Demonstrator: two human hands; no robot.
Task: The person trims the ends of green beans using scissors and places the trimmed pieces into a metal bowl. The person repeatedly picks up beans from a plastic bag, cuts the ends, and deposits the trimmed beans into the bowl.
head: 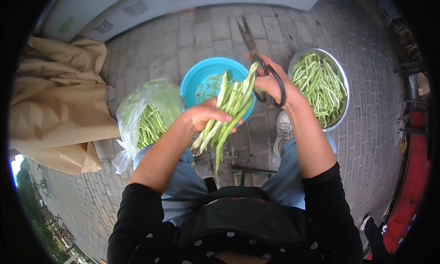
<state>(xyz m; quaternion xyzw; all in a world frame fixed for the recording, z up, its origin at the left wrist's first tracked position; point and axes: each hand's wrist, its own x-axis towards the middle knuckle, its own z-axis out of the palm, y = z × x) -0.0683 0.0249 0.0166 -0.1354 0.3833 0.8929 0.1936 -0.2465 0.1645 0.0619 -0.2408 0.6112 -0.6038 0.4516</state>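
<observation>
My left hand (pixel 209 115) grips a bunch of green beans (pixel 228 109) over the near part of a blue plastic basin (pixel 192 70). Small bean trimmings (pixel 209 86) lie in the basin. Black-handled scissors (pixel 252 47) are held in my right hand (pixel 275 83), their blades pointing away from me and slightly apart. The thumb and fingers of that hand are at the upper end of the bunch. To the right stands a metal bowl (pixel 346 92) full of green beans (pixel 318 89). At the left, a clear plastic bag (pixel 129 116) holds more beans (pixel 151 125).
Grey paving bricks (pixel 154 51) form the ground. Brown sheeting (pixel 62 106) is heaped at the left, and a pale panel with vents (pixel 137 10) runs along the far side. My shoe (pixel 283 128) is beside the metal bowl. Another person's foot (pixel 367 222) shows at the lower right.
</observation>
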